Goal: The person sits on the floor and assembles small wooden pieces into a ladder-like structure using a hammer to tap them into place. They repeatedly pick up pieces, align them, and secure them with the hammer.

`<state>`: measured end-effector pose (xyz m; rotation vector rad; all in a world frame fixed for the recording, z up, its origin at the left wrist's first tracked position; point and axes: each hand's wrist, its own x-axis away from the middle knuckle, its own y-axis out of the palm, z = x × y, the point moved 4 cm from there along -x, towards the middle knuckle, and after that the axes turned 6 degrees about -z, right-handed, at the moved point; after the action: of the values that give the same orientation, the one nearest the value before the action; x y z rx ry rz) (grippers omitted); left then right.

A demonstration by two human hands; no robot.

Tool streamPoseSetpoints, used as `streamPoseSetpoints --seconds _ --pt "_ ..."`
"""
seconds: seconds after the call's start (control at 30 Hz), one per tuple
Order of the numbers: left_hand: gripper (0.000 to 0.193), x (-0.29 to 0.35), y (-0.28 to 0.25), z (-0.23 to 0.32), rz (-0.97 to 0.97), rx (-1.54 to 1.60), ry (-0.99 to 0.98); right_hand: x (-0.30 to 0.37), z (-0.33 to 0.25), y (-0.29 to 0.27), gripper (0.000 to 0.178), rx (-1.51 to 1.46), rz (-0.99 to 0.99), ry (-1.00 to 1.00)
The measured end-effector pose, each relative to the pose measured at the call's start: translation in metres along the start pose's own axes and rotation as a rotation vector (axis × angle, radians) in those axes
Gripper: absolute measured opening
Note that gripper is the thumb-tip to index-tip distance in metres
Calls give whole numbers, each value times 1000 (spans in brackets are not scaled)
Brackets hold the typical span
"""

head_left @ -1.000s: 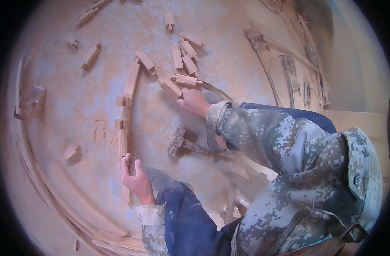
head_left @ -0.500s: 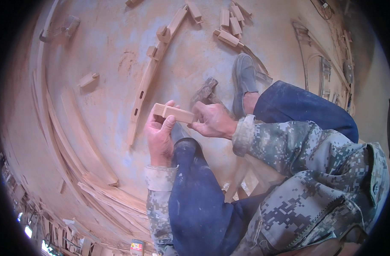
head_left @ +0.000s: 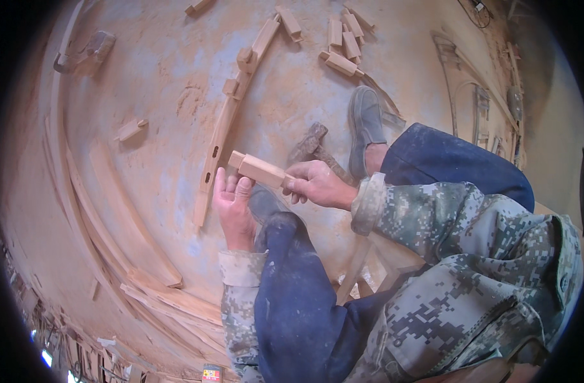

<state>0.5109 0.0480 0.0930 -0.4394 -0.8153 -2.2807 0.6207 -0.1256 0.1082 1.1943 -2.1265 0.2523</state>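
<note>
A short wooden block with a stepped, narrower end (head_left: 260, 170) is gripped at its right end by my right hand (head_left: 318, 183), thumb on the near side. My left hand (head_left: 234, 205) is under the block's left end, fingers apart and thumb raised. Whether a left fingertip still touches the block is hard to tell. Just beyond the hands, a hammer (head_left: 312, 143) with a dark, worn head lies on the floor near my shoe. Left of the hammer lies a long wooden rail (head_left: 223, 131) with slots cut in it and small pieces standing from it.
Several short wooden blocks (head_left: 343, 62) lie at the far side. A single block (head_left: 132, 130) sits on the floor to the left. Long boards (head_left: 133, 214) stretch along the left. A frame saw (head_left: 458, 83) rests at the far right. A small tin (head_left: 211, 374) stands at the lower edge.
My left fingers have loosened from around the block and dropped slightly below it. The block has turned a little in my right hand, showing its stepped end more clearly.
</note>
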Motion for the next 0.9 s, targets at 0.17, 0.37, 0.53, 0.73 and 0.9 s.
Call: streamPoseSetpoints --seconds 0.17,0.37,0.53,0.73,0.9 --pt "62 15 -7 14 176 -902 332 1 -6 -1 24 26 117 -5" --pt "49 21 27 2 -81 -1490 780 6 -31 30 31 -110 73 109" --pt "48 12 -5 -9 56 -1036 688 8 -36 61 32 -156 -82 153" --pt "47 -18 -40 27 255 -479 278 -5 35 -50 30 435 408 36" --pt "42 -50 -49 38 162 -545 299 17 73 -86 38 1090 465 115"
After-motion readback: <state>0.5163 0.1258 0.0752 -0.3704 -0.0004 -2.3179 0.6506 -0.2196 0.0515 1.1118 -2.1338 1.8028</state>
